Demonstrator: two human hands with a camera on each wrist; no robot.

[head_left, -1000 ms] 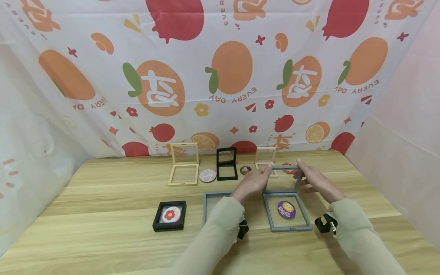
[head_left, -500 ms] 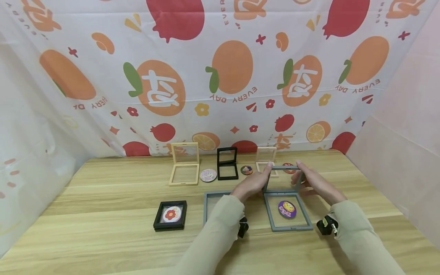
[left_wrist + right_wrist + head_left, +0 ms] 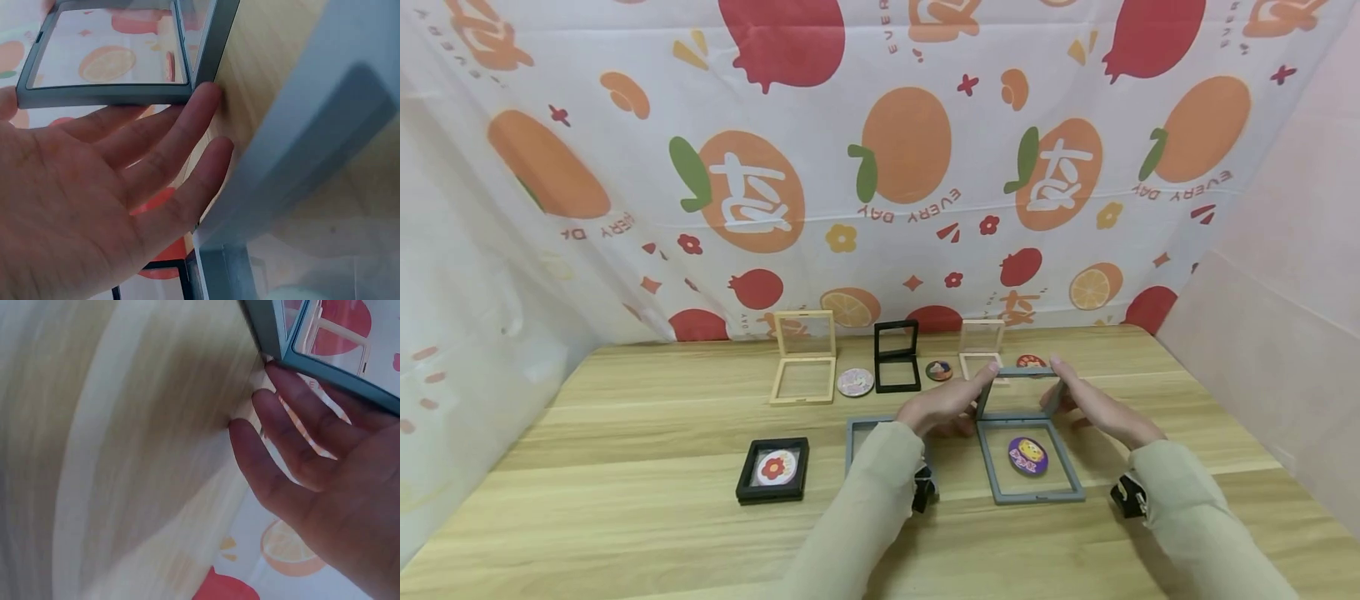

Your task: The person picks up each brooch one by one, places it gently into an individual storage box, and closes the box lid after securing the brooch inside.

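In the head view, a grey hinged display frame [image 3: 1039,498] stands unfolded on the table, its upper half [image 3: 1027,372] raised. A round purple badge [image 3: 1028,456] with a yellow figure lies on the clear film of its lower half. My left hand [image 3: 942,407] holds the raised half at its left corner, thumb at the top edge. At the opposite corner my right hand [image 3: 1103,408] holds it likewise. Both wrist views show the other fingers, loosely extended, along the outer sides of the grey frame [image 3: 106,95]. Parts of the fingers are hidden behind it.
My left sleeve partly covers a second grey frame [image 3: 848,450]. Further left lies a closed black frame [image 3: 747,475] with a flower badge. Along the back stand a yellow frame [image 3: 781,379], a black frame [image 3: 880,377] and a pale pink frame [image 3: 981,323], with round badges [image 3: 855,382] between.
The raised half of the grey frame has tipped slightly down and towards me, both hands moving with it. The right wrist has shifted a little to the right. The purple badge stays inside the frame.
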